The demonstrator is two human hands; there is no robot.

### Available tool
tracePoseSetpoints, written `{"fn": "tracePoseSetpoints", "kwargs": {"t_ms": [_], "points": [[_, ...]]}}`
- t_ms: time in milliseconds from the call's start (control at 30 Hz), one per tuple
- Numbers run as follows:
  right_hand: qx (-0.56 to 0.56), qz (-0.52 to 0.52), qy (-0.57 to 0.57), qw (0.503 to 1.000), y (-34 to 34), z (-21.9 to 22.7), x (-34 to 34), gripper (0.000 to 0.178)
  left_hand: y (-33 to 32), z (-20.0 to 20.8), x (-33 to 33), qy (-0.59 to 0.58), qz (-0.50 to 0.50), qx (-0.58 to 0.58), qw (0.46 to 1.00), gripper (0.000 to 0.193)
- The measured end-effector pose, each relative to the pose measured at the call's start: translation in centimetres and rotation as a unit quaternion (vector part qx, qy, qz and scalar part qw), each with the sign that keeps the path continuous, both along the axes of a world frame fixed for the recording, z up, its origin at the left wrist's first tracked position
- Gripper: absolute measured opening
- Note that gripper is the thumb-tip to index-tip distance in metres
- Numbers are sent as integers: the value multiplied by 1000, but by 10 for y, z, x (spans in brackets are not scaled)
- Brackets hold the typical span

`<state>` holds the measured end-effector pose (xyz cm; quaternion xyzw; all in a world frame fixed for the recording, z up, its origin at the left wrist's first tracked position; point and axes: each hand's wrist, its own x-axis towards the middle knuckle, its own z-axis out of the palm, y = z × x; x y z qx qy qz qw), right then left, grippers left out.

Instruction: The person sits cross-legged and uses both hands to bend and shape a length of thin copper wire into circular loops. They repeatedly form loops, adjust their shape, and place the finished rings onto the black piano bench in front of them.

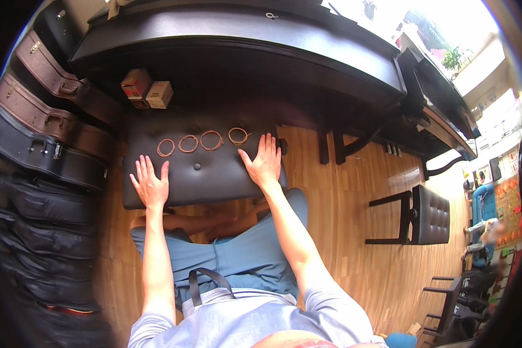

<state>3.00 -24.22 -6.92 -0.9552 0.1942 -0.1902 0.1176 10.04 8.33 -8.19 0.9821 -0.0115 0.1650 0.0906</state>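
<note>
Both my hands rest palm down on a black padded bench with button tufts, fingers spread, holding nothing. My left hand lies toward the bench's left front part. My right hand is at its right side, close to the edge. Between and beyond them, several coils of thin copper-coloured wire or string lie in a row, apart from each other. The leftmost coil is past my left fingertips. The rightmost coil is nearest my right thumb. Two coils sit between, one left of the other.
Small boxes stand at the bench's far left corner. A dark piano rises behind the bench. Instrument cases are packed along the left. On the right stand another black tufted bench and, farther off, a person.
</note>
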Motion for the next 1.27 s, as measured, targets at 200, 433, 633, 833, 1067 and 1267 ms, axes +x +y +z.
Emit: {"fn": "tracePoseSetpoints", "kwargs": {"t_ms": [200,433,633,833,1067,1267], "points": [[356,32,-162,920,-45,23,-1,38,0,20,15,12,46,-158,986,58],[349,-19,-411,842,-185,177,63,52,-13,20,18,-143,103,-71,982,36],[405,21,-403,820,-318,266,181,36,-21,23,22,-129,92,-72,985,34],[589,-50,-406,697,-380,278,272,66,-29,26,28,-123,97,-71,985,30],[658,-169,-398,616,-405,297,329,54,-32,27,33,-121,96,-61,986,29],[654,-174,-379,631,-431,296,345,40,-34,26,37,-76,106,-68,989,33]]}}
